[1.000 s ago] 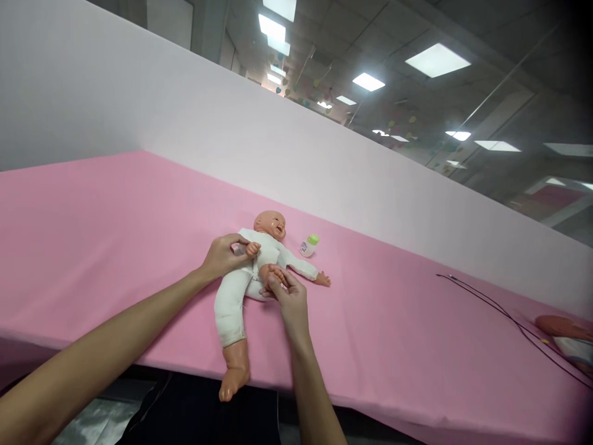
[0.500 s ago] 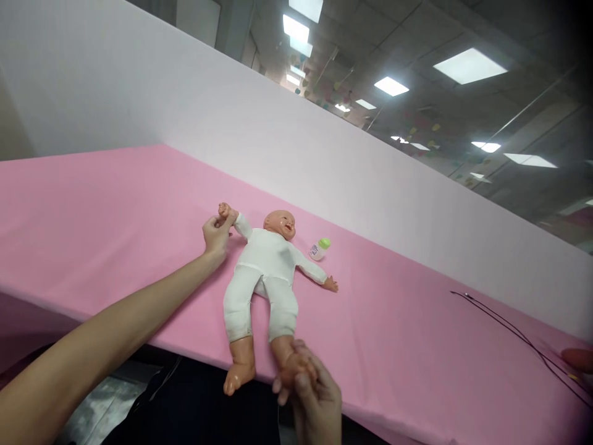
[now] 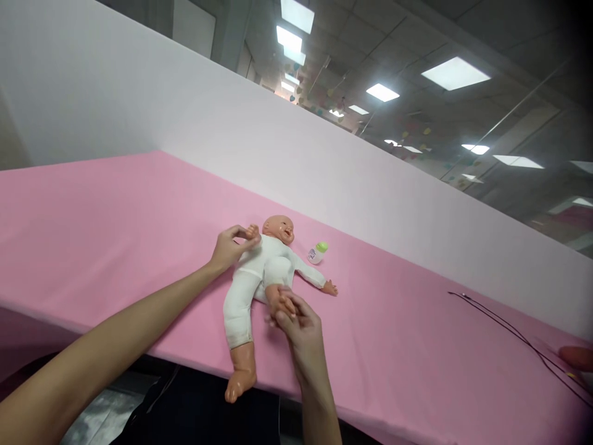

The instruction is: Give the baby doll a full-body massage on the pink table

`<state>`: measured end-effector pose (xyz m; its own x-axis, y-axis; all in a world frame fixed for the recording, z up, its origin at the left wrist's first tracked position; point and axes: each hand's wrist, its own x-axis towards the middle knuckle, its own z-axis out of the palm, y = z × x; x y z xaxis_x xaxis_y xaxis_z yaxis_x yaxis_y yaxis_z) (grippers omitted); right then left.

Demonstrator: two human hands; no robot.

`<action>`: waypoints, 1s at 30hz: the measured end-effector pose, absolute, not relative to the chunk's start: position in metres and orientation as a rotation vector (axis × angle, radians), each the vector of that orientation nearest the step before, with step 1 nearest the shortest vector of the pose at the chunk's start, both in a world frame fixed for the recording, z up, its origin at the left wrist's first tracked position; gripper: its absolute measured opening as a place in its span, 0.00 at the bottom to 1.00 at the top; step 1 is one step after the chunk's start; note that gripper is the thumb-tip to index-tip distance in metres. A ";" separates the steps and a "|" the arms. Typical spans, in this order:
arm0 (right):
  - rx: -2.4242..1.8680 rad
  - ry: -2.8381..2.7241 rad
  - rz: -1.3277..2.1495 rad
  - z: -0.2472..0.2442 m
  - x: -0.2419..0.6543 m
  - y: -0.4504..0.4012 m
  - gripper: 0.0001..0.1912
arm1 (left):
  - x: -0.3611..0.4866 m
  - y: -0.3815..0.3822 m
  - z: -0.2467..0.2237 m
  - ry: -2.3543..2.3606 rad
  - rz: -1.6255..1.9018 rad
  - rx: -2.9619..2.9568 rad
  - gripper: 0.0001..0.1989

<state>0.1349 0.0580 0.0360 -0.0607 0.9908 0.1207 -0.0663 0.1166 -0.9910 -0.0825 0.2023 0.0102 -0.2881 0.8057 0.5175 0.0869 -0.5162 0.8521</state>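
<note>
A baby doll (image 3: 250,272) in a white suit lies on its back on the pink-covered table (image 3: 398,346), its head toward the wall. My left hand (image 3: 229,247) is closed on the doll's hand at the left, with that arm folded in beside the chest. Around the doll's foot at the right, my right hand (image 3: 301,318) is closed, and that leg is bent up toward the belly. The doll's other leg (image 3: 238,315) lies straight, its foot at the table's front edge. Its other arm (image 3: 310,275) stretches out to the right.
A small bottle (image 3: 318,253) with a green cap lies by the doll's head. Black cables (image 3: 509,330) run across the table's right end, near a brownish rounded thing (image 3: 577,358). A white wall (image 3: 296,154) rises behind the table.
My left hand has brought the doll's hand inward and down to its chest. My right hand has lifted the doll's foot off the front edge, bending that leg up toward the belly.
</note>
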 end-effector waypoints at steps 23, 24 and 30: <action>-1.028 -1.182 1.165 0.040 0.121 0.073 0.25 | -0.079 0.192 0.013 1.253 1.620 1.875 0.13; -1.012 -1.152 1.186 0.034 0.125 0.060 0.24 | -0.081 0.195 0.013 1.234 1.691 1.786 0.13; -0.910 -0.878 1.408 -0.023 0.169 -0.037 0.27 | -0.106 0.212 0.009 1.572 1.910 1.249 0.24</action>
